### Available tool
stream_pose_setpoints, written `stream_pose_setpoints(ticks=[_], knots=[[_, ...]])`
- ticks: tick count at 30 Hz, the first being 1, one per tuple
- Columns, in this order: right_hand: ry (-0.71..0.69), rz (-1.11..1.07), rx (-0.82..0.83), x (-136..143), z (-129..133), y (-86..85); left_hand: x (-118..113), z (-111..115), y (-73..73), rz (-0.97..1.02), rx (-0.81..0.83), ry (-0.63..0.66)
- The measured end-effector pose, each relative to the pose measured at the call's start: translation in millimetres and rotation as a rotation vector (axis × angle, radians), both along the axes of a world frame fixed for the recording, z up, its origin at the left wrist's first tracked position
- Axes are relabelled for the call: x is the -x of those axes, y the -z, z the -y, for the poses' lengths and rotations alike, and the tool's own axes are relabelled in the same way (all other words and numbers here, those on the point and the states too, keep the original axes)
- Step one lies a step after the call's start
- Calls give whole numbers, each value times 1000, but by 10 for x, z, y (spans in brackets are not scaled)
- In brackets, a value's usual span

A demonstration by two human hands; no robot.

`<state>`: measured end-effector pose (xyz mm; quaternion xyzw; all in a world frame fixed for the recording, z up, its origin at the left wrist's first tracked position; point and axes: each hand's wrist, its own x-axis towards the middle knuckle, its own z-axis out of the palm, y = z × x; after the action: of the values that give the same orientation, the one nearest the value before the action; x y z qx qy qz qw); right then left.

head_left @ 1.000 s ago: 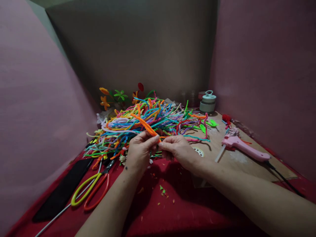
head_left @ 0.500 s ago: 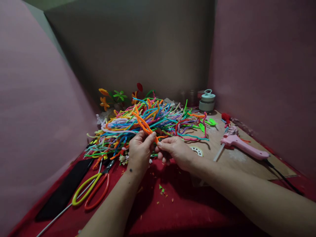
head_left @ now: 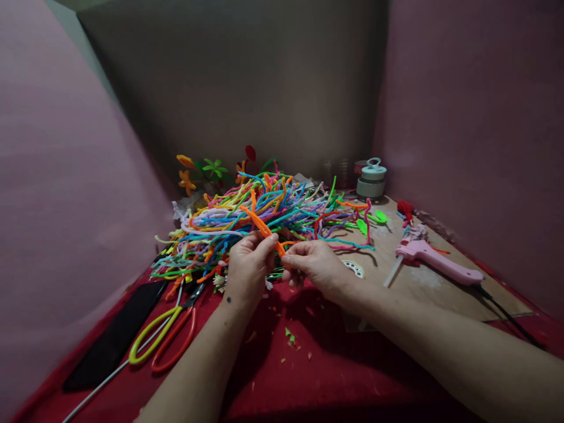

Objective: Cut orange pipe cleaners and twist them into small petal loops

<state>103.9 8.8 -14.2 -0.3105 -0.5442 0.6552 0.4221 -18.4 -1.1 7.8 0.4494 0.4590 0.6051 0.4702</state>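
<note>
Head view: The left hand [head_left: 250,264] kept a narrow grip, holding 2 orange pipe cleaners [head_left: 261,225]; the right hand [head_left: 319,264] pinched their near end. Location: above the counter [head_left: 273,388], before the colourful pile [head_left: 220,222]. Compared with 0.5 s earlier, the free ends had spread apart, suggesting twisting in progress.

A small round spot [head_left: 228,300] marks the bare left wrist [head_left: 238,304].
</note>
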Motion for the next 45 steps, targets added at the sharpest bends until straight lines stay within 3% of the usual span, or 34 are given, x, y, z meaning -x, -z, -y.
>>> stream_pose_setpoints(ticks=[6,11,31,37,45], knots=[[48,-72,-55,-10,-19,-2,15,-1,-14,53,48,43],[56,-149,2,-11,-88,78,-33,-8,12,63,35,70],[77,-155,-4,-8,-115,104,8,-32,55,-35,-15,157],[105,-137,-20,-8,-123,119,24,-15,42,-142,44,99],[128,-182,32,-10,-115,85,44,15,29,-123,46,80]])
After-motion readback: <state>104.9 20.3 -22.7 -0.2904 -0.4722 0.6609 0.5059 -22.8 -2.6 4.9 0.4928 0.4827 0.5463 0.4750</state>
